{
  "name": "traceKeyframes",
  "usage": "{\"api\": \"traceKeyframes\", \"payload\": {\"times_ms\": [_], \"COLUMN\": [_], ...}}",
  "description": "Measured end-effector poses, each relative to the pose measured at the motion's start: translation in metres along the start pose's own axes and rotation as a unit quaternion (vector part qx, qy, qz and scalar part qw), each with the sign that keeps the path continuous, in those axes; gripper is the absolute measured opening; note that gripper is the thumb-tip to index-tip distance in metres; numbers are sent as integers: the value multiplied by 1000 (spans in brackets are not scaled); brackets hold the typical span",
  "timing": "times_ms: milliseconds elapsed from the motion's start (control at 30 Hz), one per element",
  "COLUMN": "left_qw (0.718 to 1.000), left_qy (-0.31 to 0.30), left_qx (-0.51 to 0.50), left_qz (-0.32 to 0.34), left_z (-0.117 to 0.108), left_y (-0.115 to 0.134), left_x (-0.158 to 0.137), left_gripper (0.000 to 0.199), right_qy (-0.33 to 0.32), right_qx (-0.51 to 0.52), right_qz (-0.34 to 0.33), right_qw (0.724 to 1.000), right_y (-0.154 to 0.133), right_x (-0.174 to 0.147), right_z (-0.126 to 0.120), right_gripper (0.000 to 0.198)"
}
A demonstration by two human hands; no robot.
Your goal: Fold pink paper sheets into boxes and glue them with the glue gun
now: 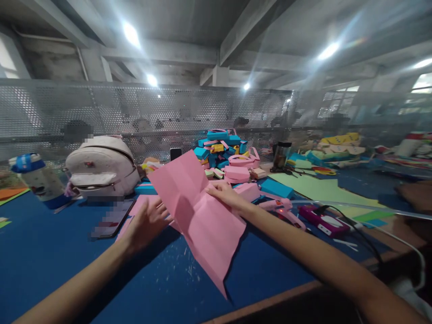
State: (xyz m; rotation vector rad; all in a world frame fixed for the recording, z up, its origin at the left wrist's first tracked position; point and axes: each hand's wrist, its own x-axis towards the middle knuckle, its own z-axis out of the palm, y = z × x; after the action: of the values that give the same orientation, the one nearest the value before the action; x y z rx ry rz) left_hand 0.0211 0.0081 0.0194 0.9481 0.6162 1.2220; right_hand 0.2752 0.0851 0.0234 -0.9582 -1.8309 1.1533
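Note:
A creased sheet of pink paper (212, 229) is held up over the blue table, its folds running across the middle and one corner pointing down toward me. My right hand (224, 194) pinches it near the central crease, thumb on the near face. To the left, my left hand (148, 220) has its fingers stretched out, the tips reaching the paper's left edge and partly hidden there; whether they press on it I cannot tell. More pink paper (143, 203) lies flat behind my left hand. A pink glue gun (281, 208) with a small red light rests beyond my right forearm.
Blue, pink and yellow paper pieces are piled (219, 146) at the back. On the left stand a white backpack (101, 166), a bottle (38, 182) and a phone (114, 220). A purple power bank (322, 220) with cables lies right, before green sheets (330, 191). A perforated metal screen (175, 105) rises behind.

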Motion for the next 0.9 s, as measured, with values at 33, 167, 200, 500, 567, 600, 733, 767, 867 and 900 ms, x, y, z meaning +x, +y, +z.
{"api": "traceKeyframes", "payload": {"times_ms": [33,167,200,500,567,600,733,767,867,900], "left_qw": [1000,997,997,997,997,996,994,992,987,985], "left_qy": [16,54,62,41,31,25,8,9,16,16], "left_qx": [21,49,52,51,68,78,111,121,160,171], "left_qz": [8,11,10,-27,-32,-32,-24,-23,-12,-5], "left_z": [2,4,2,-6,-3,-1,3,3,2,1], "left_y": [-6,-27,-31,-40,-40,-39,-40,-40,-42,-43], "left_x": [1,8,9,0,-1,-2,-4,-4,-5,-6], "left_gripper": [56,40,40,47,48,48,49,48,46,45], "right_qy": [5,5,9,3,-25,-39,-86,-96,-113,-113], "right_qx": [3,0,-5,-29,-38,-43,-57,-58,-57,-56], "right_qz": [-6,-52,-65,-97,-103,-109,-125,-125,-119,-115], "right_qw": [1000,999,998,995,994,992,987,986,985,985], "right_y": [5,18,19,28,26,24,19,18,16,15], "right_x": [0,-3,-4,-6,-8,-10,-15,-15,-15,-15], "right_z": [4,15,16,13,14,15,20,21,25,26], "right_gripper": [38,35,34,23,19,18,12,11,11,13]}}
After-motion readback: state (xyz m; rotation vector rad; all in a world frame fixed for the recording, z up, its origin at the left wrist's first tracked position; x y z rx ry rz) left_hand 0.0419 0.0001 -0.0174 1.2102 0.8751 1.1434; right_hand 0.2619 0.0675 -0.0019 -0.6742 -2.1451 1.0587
